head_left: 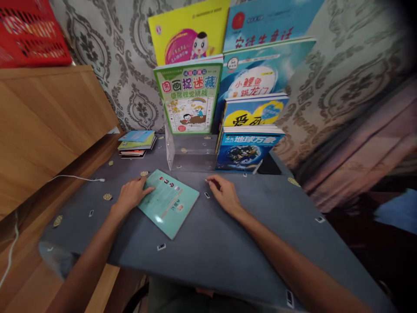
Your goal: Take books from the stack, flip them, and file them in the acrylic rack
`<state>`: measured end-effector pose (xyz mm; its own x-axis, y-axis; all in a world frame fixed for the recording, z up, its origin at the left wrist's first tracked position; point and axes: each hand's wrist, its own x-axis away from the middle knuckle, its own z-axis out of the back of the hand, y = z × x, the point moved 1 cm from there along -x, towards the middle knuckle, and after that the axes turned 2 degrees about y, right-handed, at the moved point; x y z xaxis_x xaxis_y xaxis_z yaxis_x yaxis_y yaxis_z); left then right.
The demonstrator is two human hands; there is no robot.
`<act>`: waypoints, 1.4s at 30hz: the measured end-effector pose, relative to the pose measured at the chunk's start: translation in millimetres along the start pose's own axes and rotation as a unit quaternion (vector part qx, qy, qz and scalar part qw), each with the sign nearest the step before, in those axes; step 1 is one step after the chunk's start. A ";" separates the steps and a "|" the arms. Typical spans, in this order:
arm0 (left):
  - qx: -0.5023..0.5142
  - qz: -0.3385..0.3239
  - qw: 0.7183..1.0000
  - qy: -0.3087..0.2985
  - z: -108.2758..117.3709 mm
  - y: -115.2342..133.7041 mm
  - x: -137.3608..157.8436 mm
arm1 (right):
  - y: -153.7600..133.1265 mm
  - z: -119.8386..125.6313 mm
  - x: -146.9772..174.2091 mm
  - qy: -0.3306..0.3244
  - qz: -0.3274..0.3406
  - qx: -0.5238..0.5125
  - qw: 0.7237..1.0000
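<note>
Just one view here, a head-worn camera looking forward and down over a grey table (228,243) from the near edge. Both forearms run up from the bottom corners, so the lens sits right above the person's chest, pretty close in. It faces a patterned wall (124,56) at the far side, with a tiered book display (228,100) dead centre. Wide lens, edges stretched and blurred on the right.

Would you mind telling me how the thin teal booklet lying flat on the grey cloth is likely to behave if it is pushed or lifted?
The teal booklet looks thin and soft-covered, so it would probably bend when lifted by one edge. Its glossy cover shows glare, so fingers may slip; the left hand rests on its corner. On the grey tablecloth it should slide rather than roll.
</note>
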<state>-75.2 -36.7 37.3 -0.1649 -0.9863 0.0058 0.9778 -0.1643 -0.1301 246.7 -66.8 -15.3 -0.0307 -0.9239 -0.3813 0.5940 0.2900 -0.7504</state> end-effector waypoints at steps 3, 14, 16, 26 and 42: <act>-0.011 -0.016 1.000 -0.023 2.9 17.9 10.8 | -0.2 16.2 3.0 0.020 0.014 0.016 1.000; 0.169 -0.188 0.965 0.065 -17.5 103.0 12.9 | -22.8 27.0 17.1 -0.085 0.074 0.208 0.972; 0.204 -0.223 0.949 0.086 -25.0 118.8 7.5 | -18.9 30.3 15.1 -0.090 0.038 0.236 0.967; 0.295 -0.406 0.851 0.158 -28.8 170.2 -50.8 | -14.5 68.5 5.6 -0.130 -0.092 0.332 0.930; 0.223 -0.322 0.894 0.217 -30.1 171.9 -18.5 | -16.3 22.3 30.2 -0.146 0.152 0.217 0.953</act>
<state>92.1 -46.3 -15.0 -0.6523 -0.6015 -0.4613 0.6003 -0.7815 0.1701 254.0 -104.9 -2.6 0.3831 -0.8619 -0.3322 0.8180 0.4836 -0.3115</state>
